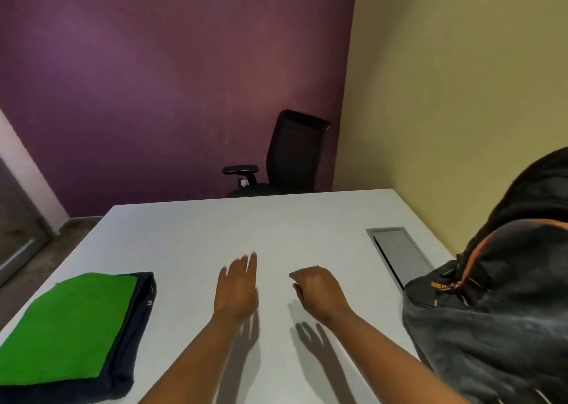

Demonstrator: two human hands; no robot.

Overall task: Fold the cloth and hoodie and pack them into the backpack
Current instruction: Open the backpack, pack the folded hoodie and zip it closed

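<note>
Both hands empty above table (190,237): left hand (236,287) flat, fingers straight; right hand (319,293) loosely curled. Cloth (67,330) lay folded atop hoodie (135,317), far left. Backpack (498,296) far right, looked closed. Risk: stack slumping, unfolding during carry across; unopened bag blocking packing.

On the table (190,228), cloth (70,327) lies atop hoodie (135,327) at my nine o'clock; backpack (491,311) at three; chair (292,154) beyond at twelve.

We are reaching both bare forearms forward, side by side; our left hand (236,287) is lying palm down with fingers straight and together. Our right hand (318,293) is hovering with fingers loosely curled, holding nothing.
</note>
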